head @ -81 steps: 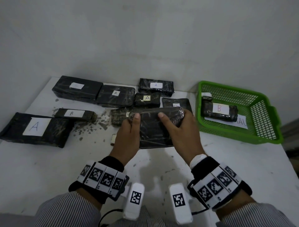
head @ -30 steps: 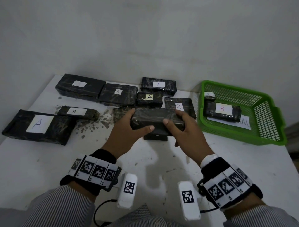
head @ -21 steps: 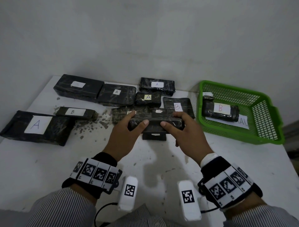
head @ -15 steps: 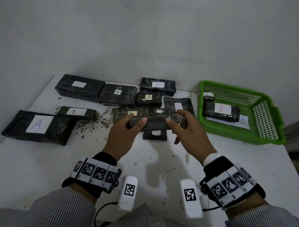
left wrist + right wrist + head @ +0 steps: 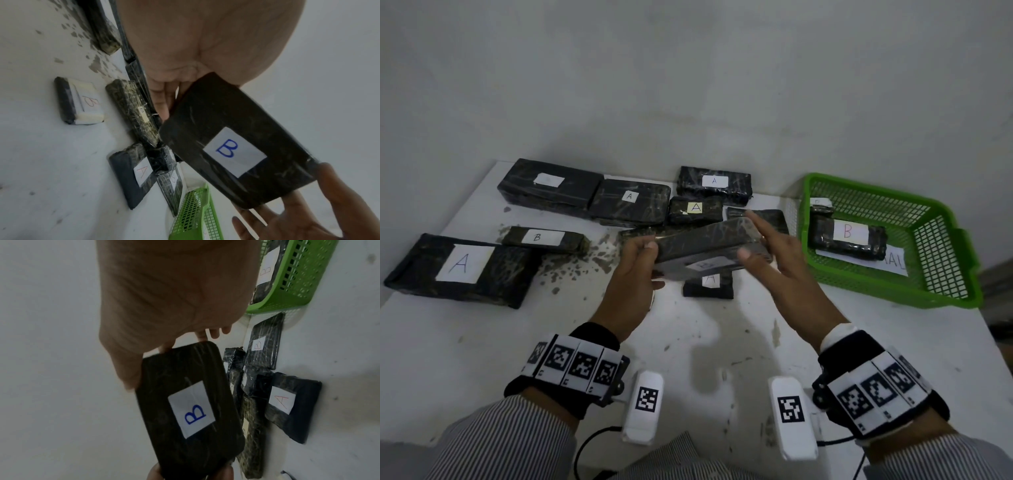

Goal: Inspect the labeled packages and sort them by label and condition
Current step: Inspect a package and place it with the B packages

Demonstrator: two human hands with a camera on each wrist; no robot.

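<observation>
A black wrapped package (image 5: 709,246) hangs tilted above the table's middle, held at both ends. My left hand (image 5: 650,253) grips its left end, thumb on the near face. My right hand (image 5: 750,240) pinches the right end between thumb and long fingers. Its white label with a blue B (image 5: 232,149) faces down toward me and also shows in the right wrist view on the package (image 5: 189,410). A green basket (image 5: 941,240) at the right holds a package labelled B (image 5: 847,236).
A small A package (image 5: 709,284) lies under the held one. A large A package (image 5: 458,270) and a slim B package (image 5: 544,238) lie at the left among dark crumbs. Several more labelled packages (image 5: 630,202) line the back by the wall.
Both hands have lifted the package and turned it over, so the labelled face has come round to the near underside. The small A package beneath it now shows.
</observation>
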